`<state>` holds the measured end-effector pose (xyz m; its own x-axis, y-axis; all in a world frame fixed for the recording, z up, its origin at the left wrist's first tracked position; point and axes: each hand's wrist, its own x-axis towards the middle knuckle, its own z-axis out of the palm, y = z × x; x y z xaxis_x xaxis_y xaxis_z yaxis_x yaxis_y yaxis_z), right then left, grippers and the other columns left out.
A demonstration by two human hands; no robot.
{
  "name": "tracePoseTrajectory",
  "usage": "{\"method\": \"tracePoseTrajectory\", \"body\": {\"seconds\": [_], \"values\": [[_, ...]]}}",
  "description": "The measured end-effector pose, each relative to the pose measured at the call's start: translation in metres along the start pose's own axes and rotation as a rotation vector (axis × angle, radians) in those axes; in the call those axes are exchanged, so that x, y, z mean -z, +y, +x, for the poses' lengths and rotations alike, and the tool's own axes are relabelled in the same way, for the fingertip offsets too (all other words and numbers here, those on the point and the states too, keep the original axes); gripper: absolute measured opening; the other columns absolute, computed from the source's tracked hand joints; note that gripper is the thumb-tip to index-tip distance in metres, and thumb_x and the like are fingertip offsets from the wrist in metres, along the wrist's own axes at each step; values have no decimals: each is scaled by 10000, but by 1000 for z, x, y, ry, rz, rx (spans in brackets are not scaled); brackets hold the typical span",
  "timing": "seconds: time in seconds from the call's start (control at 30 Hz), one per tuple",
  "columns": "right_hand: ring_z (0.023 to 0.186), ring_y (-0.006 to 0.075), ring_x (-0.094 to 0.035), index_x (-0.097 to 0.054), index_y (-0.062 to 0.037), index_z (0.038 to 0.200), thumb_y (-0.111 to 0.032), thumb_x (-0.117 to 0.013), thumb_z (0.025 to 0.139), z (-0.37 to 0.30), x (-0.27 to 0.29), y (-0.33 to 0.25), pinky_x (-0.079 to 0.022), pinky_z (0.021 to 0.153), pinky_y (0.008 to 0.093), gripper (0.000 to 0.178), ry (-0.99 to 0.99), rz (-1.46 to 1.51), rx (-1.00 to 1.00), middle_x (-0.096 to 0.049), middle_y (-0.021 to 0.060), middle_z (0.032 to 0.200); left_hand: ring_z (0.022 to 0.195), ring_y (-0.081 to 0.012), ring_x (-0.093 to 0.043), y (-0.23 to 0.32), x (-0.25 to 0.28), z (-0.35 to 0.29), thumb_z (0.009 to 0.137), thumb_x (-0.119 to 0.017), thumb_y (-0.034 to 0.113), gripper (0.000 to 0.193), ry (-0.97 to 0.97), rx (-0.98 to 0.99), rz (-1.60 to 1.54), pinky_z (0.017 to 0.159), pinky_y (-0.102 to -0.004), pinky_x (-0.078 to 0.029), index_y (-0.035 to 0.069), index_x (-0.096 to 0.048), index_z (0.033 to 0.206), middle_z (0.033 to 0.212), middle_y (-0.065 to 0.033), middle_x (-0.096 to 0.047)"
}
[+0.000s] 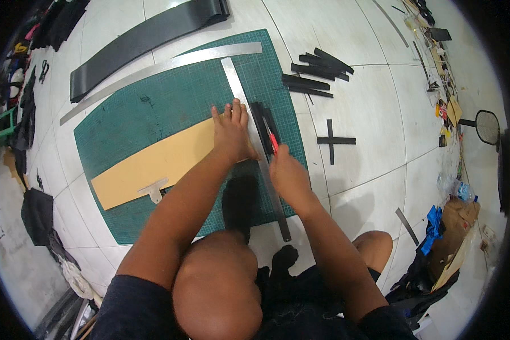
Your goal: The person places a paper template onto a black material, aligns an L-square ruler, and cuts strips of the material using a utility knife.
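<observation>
My left hand [231, 131] lies with its fingers spread over the tan clipboard [158, 153] and the edge of a steel ruler [236, 85]. The ruler runs lengthwise away from me across a green cutting mat [136, 110]. In my closed right hand [289, 175] is a red cutter knife [274, 143], its tip pointing away from me, just right of the ruler. Black strips [269, 118] of flat material lie beside the ruler under the knife; the blade's exact contact cannot be made out. The clipboard's metal clip [154, 190] faces me.
A longer metal ruler [181, 60] crosses the mat's far side, with a folded black sheet [147, 42] beyond it. Several cut black strips [317, 71] and two crossed strips [336, 140] lie on the white tiles at right. Clutter, including a cardboard box [450, 229], lines both walls.
</observation>
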<state>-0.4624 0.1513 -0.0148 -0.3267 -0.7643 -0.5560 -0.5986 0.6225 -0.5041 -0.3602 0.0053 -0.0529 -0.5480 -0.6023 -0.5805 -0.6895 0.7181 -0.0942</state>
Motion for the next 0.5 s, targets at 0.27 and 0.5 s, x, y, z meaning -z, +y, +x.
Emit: {"method": "tracePoseTrajectory", "body": {"seconds": [0.27,0.5], "values": [[1002,471,-687,-463,30,1130,-167,-496,964,81,-1,-49,-530,903,544,260,11,-23,-40,-690,310,1046,1518,-328,-257,1,-11,3,743,-723,631,1174,45,-13,26,1186,-672,-146,22,-170,1581,1652,-194,-176],[1033,467,-679,-511,55,1152,-185,-476,973,83,-6,-52,-520,930,536,302,-45,-90,-6,-678,326,1088,1520,-326,-249,-7,-30,9,708,-736,682,1232,127,12,71,1188,-670,-147,27,-166,1582,1654,-187,-167]]}}
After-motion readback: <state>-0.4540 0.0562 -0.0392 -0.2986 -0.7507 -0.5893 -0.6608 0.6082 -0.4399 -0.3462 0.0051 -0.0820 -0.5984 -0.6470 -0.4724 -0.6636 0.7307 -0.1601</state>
